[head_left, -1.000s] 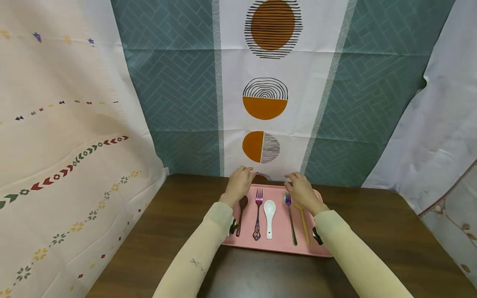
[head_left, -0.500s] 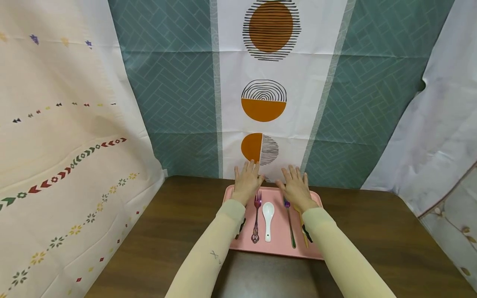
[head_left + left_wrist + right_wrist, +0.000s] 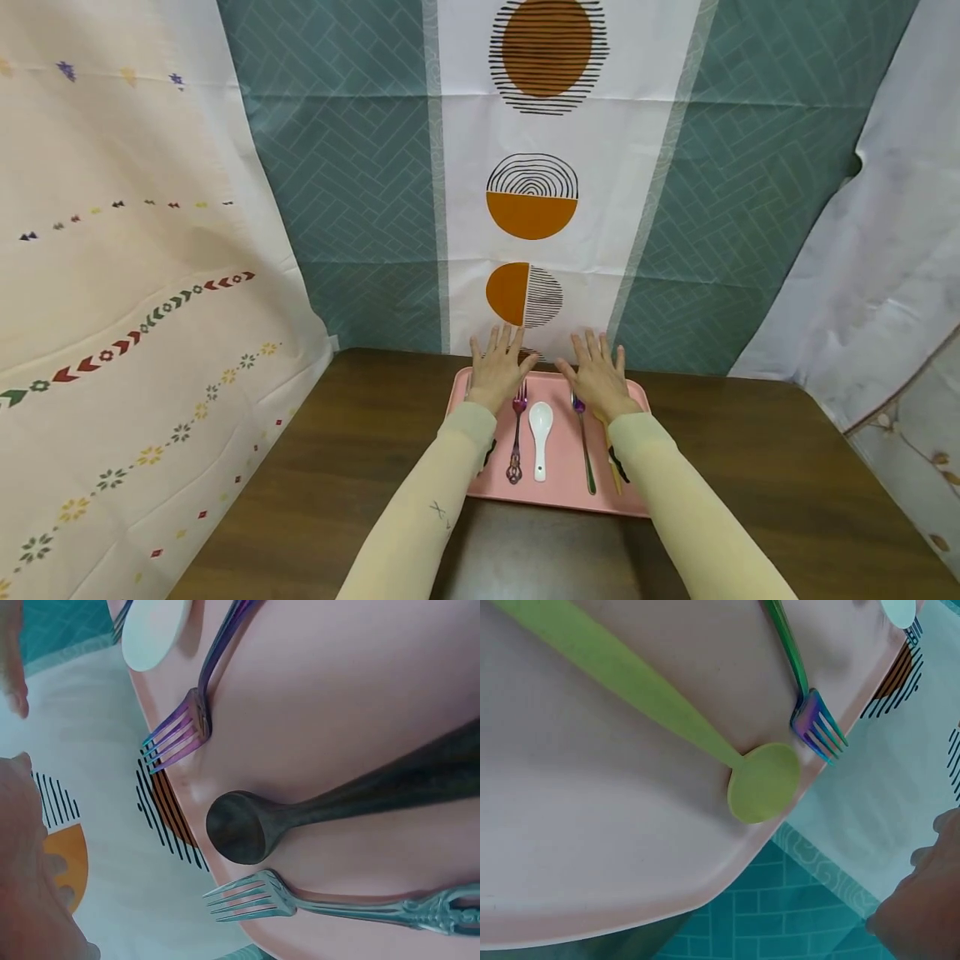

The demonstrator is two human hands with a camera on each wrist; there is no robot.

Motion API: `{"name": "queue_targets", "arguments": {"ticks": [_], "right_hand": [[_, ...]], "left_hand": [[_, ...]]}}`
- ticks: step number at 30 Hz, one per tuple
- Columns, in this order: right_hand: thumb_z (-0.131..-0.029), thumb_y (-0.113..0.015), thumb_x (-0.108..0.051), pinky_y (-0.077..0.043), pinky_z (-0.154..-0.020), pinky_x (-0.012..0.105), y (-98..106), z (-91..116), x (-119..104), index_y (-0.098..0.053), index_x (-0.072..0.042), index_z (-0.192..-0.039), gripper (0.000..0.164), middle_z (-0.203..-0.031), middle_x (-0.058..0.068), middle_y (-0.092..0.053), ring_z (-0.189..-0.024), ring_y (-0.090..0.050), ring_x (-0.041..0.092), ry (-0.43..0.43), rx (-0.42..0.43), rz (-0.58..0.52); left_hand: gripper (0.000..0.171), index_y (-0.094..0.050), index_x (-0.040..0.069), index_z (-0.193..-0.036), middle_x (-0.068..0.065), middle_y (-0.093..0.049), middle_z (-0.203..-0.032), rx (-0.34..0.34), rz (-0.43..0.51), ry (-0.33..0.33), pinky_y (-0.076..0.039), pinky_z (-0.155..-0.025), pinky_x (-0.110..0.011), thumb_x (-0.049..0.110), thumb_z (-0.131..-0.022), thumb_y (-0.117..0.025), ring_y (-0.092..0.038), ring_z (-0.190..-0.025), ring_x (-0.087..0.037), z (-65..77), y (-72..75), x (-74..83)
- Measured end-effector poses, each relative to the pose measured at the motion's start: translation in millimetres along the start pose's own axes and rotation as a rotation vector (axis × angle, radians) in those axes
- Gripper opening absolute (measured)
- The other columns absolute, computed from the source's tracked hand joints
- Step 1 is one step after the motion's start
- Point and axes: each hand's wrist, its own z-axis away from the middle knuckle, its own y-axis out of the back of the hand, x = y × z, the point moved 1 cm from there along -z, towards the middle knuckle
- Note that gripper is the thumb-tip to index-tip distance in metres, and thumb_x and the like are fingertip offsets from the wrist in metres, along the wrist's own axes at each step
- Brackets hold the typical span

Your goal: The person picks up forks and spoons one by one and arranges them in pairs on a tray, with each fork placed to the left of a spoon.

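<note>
My left hand (image 3: 498,371) is held over the far left part of a pink tray (image 3: 555,496), fingers spread. Over the far right part, my right hand (image 3: 602,382) is likewise spread, holding nothing. Between them on the tray lie a purple fork (image 3: 517,437), a white spoon (image 3: 540,442) and a rainbow-coloured fork (image 3: 585,442). A yellow spoon (image 3: 765,784) is partly covered by my right arm in the head view. Beneath my left arm are a dark wooden spoon (image 3: 240,825) and a silver fork (image 3: 337,907), both plain in the left wrist view.
The tray rests on a dark wooden table (image 3: 735,467). Behind the table hangs a green and white cloth (image 3: 360,208) with orange circles. A cream embroidered cloth (image 3: 135,292) hangs at the left, and a pale one (image 3: 885,250) at the right.
Both hands have turned from loosely bent to flat and spread. My left hand has shifted a little to the right. The utensils have stayed in place.
</note>
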Motion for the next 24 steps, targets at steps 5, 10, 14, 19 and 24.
{"name": "queue_targets", "arguments": {"ticks": [5,10,14,19,24], "right_hand": [[-0.109,-0.032,-0.059,0.010,-0.121,0.068,-11,0,1,-0.014,-0.012,-0.168,0.077,-0.173,0.019,-0.002,-0.158,0.007,0.042,-0.006,-0.056,-0.008],[-0.108,-0.029,-0.064,0.013,-0.119,0.069,-16,0,6,-0.013,-0.013,-0.168,0.081,-0.173,0.018,-0.001,-0.158,0.009,0.042,-0.005,-0.082,-0.007],[-0.106,-0.026,-0.068,0.012,-0.119,0.069,-13,1,7,-0.012,-0.014,-0.168,0.083,-0.173,0.018,0.000,-0.158,0.009,0.041,-0.022,-0.098,0.016],[-0.108,-0.029,-0.064,0.011,-0.120,0.069,-7,5,0,-0.013,-0.013,-0.168,0.081,-0.173,0.018,-0.001,-0.158,0.008,0.042,-0.035,-0.103,0.010],[-0.108,-0.028,-0.063,0.013,-0.120,0.068,-7,6,-1,-0.012,-0.013,-0.168,0.080,-0.173,0.018,0.000,-0.158,0.008,0.042,-0.040,-0.111,0.004]], "left_hand": [[0.074,-0.010,0.026,-0.169,-0.004,-0.007,-0.174,-0.068,0.004,0.020,0.002,-0.124,-0.065,0.064,-0.108,-0.025,-0.004,-0.160,-0.026,5.0,-5.9,-4.6],[0.075,-0.013,0.025,-0.168,-0.004,-0.009,-0.174,-0.067,-0.017,0.023,-0.001,-0.124,-0.066,0.066,-0.107,-0.027,-0.008,-0.160,-0.027,7.6,-8.8,-6.1],[0.075,-0.016,0.024,-0.168,-0.005,-0.010,-0.174,-0.060,-0.016,0.018,-0.001,-0.124,-0.066,0.065,-0.107,-0.027,-0.009,-0.160,-0.028,7.3,-8.4,-4.2],[0.074,-0.019,0.023,-0.168,-0.006,-0.014,-0.174,-0.047,-0.007,0.022,-0.002,-0.124,-0.065,0.063,-0.108,-0.031,-0.012,-0.160,-0.028,9.7,-3.7,-0.4],[0.076,-0.013,0.025,-0.169,-0.003,-0.008,-0.174,-0.087,-0.035,0.032,-0.002,-0.124,-0.065,0.067,-0.106,-0.024,-0.008,-0.160,-0.026,4.7,-7.6,-0.7]]}}
